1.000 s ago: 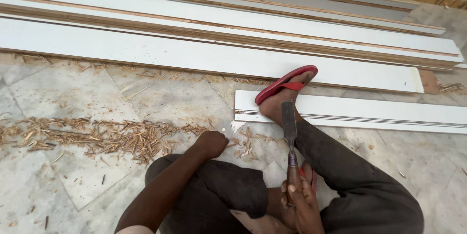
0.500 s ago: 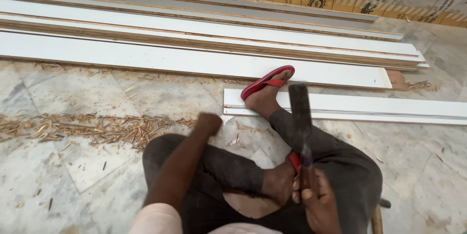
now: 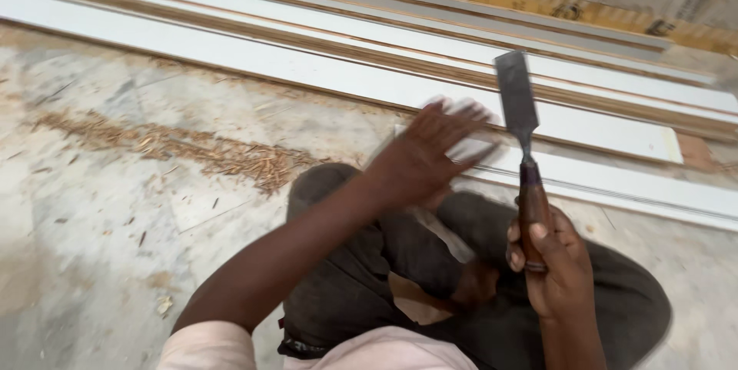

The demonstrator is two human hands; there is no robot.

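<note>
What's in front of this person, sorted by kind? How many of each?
Chisels: 1, the chisel held upright in the right hand.
Hands: 2, right, plus the blurred, open left hand.
Piles of wood shavings: 1, the shavings.
Long white boards: several; the stack is too blurred to count.
Total counted: 4.

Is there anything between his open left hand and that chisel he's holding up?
Nothing visible. The left hand, open and blurred, is just left of the chisel, which the right hand grips by its handle, blade up. Only the white boards on the floor show behind the gap.
</note>
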